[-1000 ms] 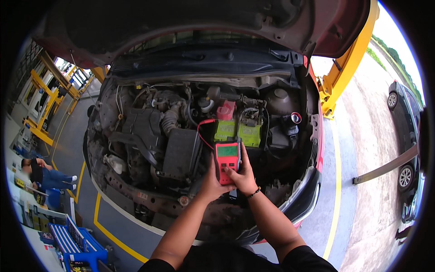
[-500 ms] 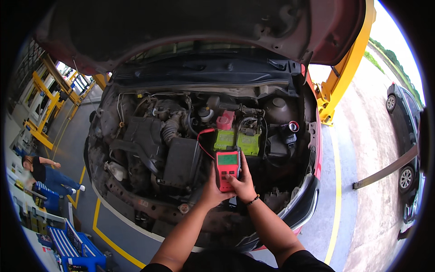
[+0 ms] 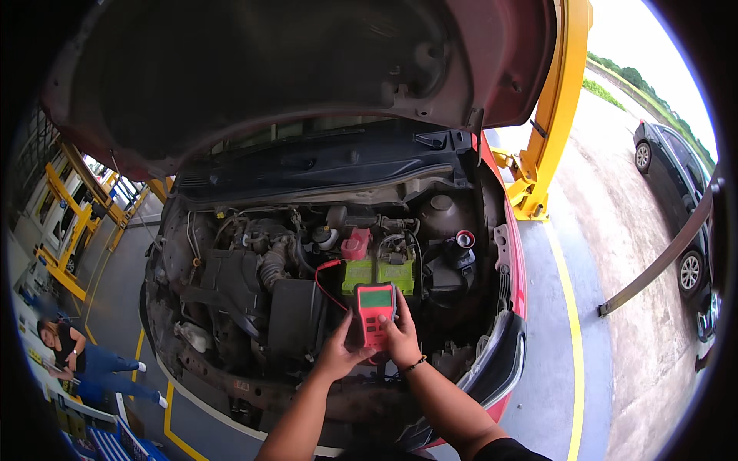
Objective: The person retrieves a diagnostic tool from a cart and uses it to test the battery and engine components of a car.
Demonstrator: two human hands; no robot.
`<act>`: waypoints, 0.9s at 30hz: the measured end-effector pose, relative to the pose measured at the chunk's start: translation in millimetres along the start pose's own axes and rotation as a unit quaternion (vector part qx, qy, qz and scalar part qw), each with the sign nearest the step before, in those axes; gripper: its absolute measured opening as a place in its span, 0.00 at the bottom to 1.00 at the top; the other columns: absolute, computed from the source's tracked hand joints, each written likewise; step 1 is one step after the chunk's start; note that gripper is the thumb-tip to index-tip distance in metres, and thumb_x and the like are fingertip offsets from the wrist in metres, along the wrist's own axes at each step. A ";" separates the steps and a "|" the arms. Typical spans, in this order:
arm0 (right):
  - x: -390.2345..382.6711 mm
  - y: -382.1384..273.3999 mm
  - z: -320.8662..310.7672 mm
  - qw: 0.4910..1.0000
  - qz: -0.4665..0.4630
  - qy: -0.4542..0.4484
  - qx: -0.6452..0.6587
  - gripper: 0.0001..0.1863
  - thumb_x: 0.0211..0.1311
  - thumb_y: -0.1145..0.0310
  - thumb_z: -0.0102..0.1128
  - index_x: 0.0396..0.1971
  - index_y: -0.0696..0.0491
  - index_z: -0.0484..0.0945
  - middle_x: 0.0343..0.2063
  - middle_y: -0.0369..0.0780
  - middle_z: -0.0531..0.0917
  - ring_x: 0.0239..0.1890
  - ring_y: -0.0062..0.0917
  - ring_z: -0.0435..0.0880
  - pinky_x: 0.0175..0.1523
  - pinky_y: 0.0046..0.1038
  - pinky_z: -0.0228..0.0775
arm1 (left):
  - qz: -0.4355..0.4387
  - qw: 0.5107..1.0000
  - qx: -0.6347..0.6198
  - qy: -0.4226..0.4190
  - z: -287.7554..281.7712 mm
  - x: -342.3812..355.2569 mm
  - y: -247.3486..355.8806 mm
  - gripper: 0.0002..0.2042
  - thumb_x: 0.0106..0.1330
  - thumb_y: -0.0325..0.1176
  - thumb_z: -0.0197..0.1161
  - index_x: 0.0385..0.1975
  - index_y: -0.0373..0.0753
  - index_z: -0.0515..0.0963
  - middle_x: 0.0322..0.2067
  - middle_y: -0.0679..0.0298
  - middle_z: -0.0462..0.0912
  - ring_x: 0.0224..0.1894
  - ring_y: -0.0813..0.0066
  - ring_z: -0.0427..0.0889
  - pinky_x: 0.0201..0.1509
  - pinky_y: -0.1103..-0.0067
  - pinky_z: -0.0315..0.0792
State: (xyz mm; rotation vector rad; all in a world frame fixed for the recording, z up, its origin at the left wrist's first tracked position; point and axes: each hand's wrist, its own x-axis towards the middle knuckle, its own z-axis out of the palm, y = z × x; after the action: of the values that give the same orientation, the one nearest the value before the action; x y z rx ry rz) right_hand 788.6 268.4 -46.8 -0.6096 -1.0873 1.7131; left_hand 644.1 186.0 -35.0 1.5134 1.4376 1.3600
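A red handheld battery tester (image 3: pixel 376 338) with a lit green screen is held over the front of a car's engine bay. My left hand (image 3: pixel 342 353) is closed around its left side and lower end. My right hand (image 3: pixel 403 342) grips the right side, its thumb resting at the buttons under the screen. Just beyond the tester sits a car battery with a yellow-green top (image 3: pixel 397 278), and a red terminal cover (image 3: pixel 356 243) stands at its far left. A red cable (image 3: pixel 320 286) curves from beside the battery down toward the tester; its lower end is hidden.
The raised hood (image 3: pixel 254 84) hangs over the engine bay. A black air filter box (image 3: pixel 294 315) lies left of the battery. At right stand a yellow lift post (image 3: pixel 550 131), a lift arm (image 3: pixel 653 253) and a dark car (image 3: pixel 676 177). Another person (image 3: pixel 81 353) is at far left.
The view has tilted up and shifted right, so the engine bay appears lower and further left. Both hands still hold the tester. The other person's arm has moved in toward the body.
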 end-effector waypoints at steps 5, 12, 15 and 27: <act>6.5 5.3 -16.8 0.987 0.036 0.088 0.133 0.33 0.68 0.71 0.51 0.72 0.56 0.53 0.63 0.42 0.70 0.61 0.26 0.72 0.65 0.28 0.64 | 0.060 0.908 0.403 0.100 -43.0 87.8 -24.4 0.21 0.63 0.36 0.66 0.53 0.33 0.75 0.54 0.56 0.77 0.53 0.55 0.78 0.53 0.67 0.75; 9.7 23.1 -17.6 0.998 -0.017 0.025 0.055 0.38 0.68 0.70 0.56 0.73 0.57 0.49 0.66 0.43 0.66 0.64 0.26 0.69 0.67 0.30 0.61 | -0.036 0.802 0.590 -0.085 -82.4 173.4 -60.4 0.16 0.59 0.30 0.65 0.47 0.38 0.77 0.50 0.56 0.79 0.53 0.53 0.78 0.57 0.63 0.73; 6.5 20.7 -17.0 0.997 0.002 0.031 0.071 0.38 0.67 0.70 0.57 0.72 0.58 0.49 0.66 0.43 0.66 0.64 0.27 0.69 0.66 0.29 0.62 | -0.071 0.797 0.587 -0.120 -83.1 188.3 -63.3 0.11 0.59 0.30 0.65 0.41 0.38 0.78 0.47 0.56 0.80 0.51 0.52 0.79 0.55 0.62 0.74; 3.4 8.2 -11.9 0.998 -0.017 0.035 0.040 0.38 0.65 0.75 0.55 0.73 0.56 0.50 0.63 0.42 0.69 0.61 0.24 0.72 0.63 0.26 0.65 | 0.046 0.863 0.501 0.037 -120.4 174.8 -13.0 0.17 0.54 0.18 0.58 0.46 0.36 0.75 0.43 0.53 0.77 0.45 0.54 0.81 0.47 0.66 0.76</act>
State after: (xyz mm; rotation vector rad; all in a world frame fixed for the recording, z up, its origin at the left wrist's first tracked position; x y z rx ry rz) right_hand 792.9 275.1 -59.3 -0.5937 -0.9688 1.6857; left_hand 503.2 332.6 27.3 2.1616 2.3373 0.6782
